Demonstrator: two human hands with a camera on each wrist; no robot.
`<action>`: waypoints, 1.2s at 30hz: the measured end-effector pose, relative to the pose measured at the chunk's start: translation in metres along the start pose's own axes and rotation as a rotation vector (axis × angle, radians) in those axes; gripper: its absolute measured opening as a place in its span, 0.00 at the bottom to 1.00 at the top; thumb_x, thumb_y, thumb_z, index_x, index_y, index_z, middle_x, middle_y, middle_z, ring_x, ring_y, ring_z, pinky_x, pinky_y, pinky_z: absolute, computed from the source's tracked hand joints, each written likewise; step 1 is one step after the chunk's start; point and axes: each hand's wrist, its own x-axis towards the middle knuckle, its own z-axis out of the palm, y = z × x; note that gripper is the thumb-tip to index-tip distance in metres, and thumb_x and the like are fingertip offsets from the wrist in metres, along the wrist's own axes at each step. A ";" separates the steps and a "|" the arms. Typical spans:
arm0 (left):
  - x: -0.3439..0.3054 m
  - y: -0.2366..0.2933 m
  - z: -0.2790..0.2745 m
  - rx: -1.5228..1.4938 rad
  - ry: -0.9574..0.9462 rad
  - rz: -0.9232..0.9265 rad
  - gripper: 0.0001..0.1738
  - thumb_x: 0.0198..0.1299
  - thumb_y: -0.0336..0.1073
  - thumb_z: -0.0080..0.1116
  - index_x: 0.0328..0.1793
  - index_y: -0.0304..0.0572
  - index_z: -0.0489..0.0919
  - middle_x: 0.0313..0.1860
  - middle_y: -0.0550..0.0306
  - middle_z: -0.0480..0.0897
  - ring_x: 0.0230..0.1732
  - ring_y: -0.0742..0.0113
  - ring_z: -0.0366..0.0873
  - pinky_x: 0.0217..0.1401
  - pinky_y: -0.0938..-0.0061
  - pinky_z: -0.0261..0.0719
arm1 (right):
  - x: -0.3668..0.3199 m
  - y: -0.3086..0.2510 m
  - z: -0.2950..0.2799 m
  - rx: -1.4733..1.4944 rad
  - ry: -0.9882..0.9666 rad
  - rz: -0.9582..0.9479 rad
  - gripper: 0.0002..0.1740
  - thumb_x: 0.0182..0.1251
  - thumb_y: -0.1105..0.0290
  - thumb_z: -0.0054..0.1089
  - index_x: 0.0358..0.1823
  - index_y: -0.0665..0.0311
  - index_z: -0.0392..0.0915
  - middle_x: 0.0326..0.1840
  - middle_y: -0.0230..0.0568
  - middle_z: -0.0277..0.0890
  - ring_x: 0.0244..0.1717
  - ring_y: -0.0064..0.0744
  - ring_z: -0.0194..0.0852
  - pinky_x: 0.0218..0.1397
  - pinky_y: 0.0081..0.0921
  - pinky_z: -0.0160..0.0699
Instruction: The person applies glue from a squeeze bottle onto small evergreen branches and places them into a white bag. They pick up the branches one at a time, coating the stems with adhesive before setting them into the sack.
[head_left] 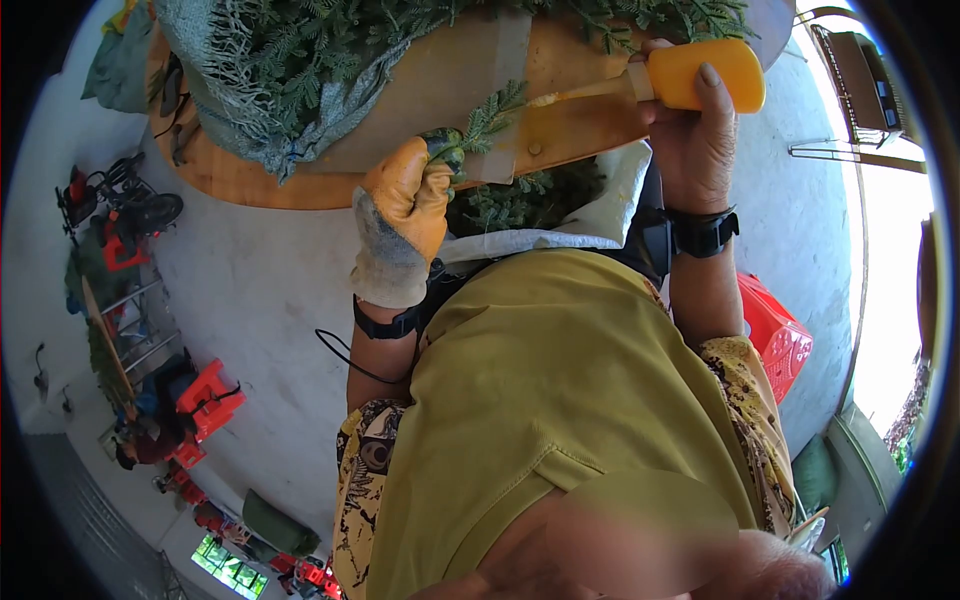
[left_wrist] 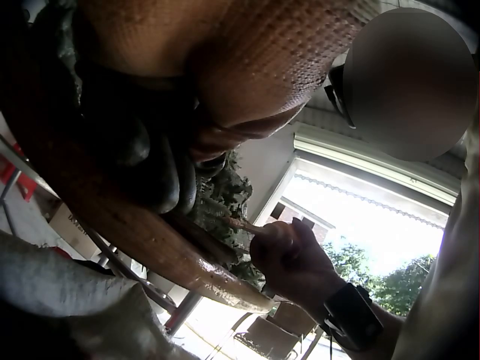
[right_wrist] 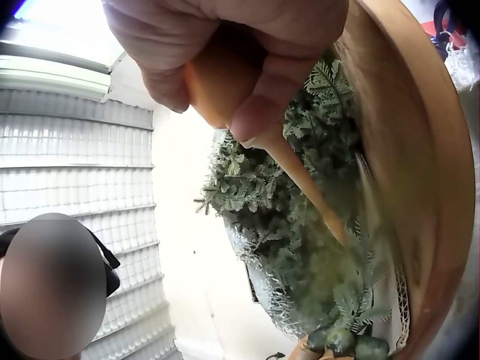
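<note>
In the head view my left hand (head_left: 398, 215) wears an orange and grey glove with dark green fingertips. Its fingers pinch a small green fir-like sprig (head_left: 492, 118), leafy end pointing to the right. My bare right hand (head_left: 700, 150) grips an orange squeeze bottle (head_left: 705, 75) lying sideways, thumb on its side. The bottle's long tapered nozzle (right_wrist: 300, 176) runs toward the sprig, its tip right at the needles. The left wrist view is mostly filled by the glove (left_wrist: 255, 60), with the sprig largely hidden behind dark fingers.
A woven sack (head_left: 220, 90) heaped with green sprigs (head_left: 330, 60) lies on the round wooden table (head_left: 230, 190). Brown cardboard (head_left: 440, 80) covers part of the tabletop. Below its edge, a white bag (head_left: 625, 200) holds more sprigs. A red stool (head_left: 775, 335) stands at the right.
</note>
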 end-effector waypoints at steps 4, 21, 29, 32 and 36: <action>0.001 0.002 0.002 0.004 0.019 0.003 0.13 0.66 0.35 0.57 0.35 0.31 0.72 0.27 0.54 0.79 0.30 0.73 0.76 0.35 0.76 0.77 | 0.001 -0.002 -0.001 0.018 0.032 -0.009 0.19 0.68 0.64 0.57 0.53 0.71 0.71 0.50 0.52 0.79 0.47 0.39 0.80 0.33 0.28 0.83; 0.003 0.009 0.000 0.015 -0.014 -0.024 0.10 0.66 0.35 0.55 0.40 0.32 0.77 0.28 0.54 0.80 0.31 0.72 0.77 0.37 0.75 0.77 | -0.005 -0.020 -0.010 0.163 0.042 -0.044 0.20 0.68 0.62 0.56 0.54 0.70 0.70 0.51 0.56 0.78 0.47 0.44 0.79 0.31 0.28 0.80; 0.001 0.007 0.001 -0.006 -0.008 -0.053 0.11 0.66 0.36 0.55 0.42 0.32 0.77 0.29 0.54 0.80 0.31 0.72 0.77 0.37 0.76 0.76 | -0.006 -0.006 0.012 -0.058 -0.011 0.012 0.28 0.69 0.55 0.53 0.55 0.76 0.70 0.52 0.57 0.76 0.41 0.35 0.75 0.31 0.20 0.74; -0.001 0.000 0.000 -0.014 0.000 -0.028 0.12 0.67 0.37 0.56 0.41 0.32 0.77 0.29 0.54 0.80 0.32 0.73 0.77 0.37 0.77 0.77 | -0.004 -0.001 0.010 -0.078 -0.026 0.036 0.28 0.68 0.55 0.54 0.55 0.77 0.71 0.51 0.54 0.77 0.42 0.34 0.76 0.31 0.20 0.74; 0.001 0.007 -0.001 -0.024 -0.023 -0.029 0.14 0.67 0.38 0.57 0.39 0.31 0.74 0.29 0.55 0.80 0.33 0.74 0.77 0.38 0.77 0.77 | -0.003 0.001 0.013 -0.124 -0.039 0.030 0.28 0.68 0.55 0.54 0.54 0.76 0.72 0.51 0.54 0.77 0.44 0.35 0.77 0.32 0.21 0.75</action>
